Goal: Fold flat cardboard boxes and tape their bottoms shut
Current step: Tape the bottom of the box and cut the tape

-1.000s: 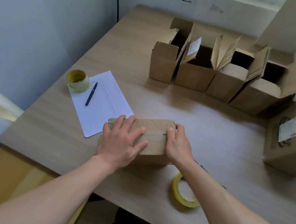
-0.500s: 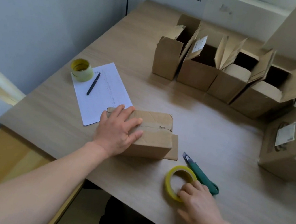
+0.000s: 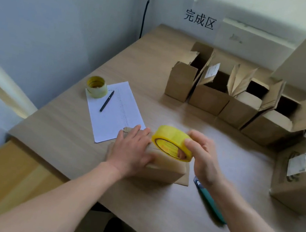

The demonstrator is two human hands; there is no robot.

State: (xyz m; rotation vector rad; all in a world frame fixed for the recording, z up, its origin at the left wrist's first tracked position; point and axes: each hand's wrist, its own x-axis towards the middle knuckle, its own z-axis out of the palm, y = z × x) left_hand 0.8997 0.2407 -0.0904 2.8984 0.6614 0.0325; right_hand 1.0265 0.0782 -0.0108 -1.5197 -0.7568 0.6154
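A small cardboard box (image 3: 166, 169) lies on the wooden table (image 3: 154, 205) with its closed flaps facing up. My left hand (image 3: 133, 150) presses flat on the box's left half, fingers spread. My right hand (image 3: 202, 155) grips a yellow tape roll (image 3: 172, 141) and holds it just above the box's right half, tilted on edge. One loose flap sticks out flat at the box's right side.
A teal box cutter (image 3: 212, 202) lies right of the box, partly under my right forearm. A second tape roll (image 3: 96, 86), a pen (image 3: 107, 100) and a white sheet (image 3: 115, 112) sit at left. Several folded open boxes (image 3: 211, 92) line the back; another box (image 3: 302, 174) stands far right.
My right hand left the box, reached to the tape roll lying on the table, picked it up and carried it over the box. My left hand stayed pressing on the box.
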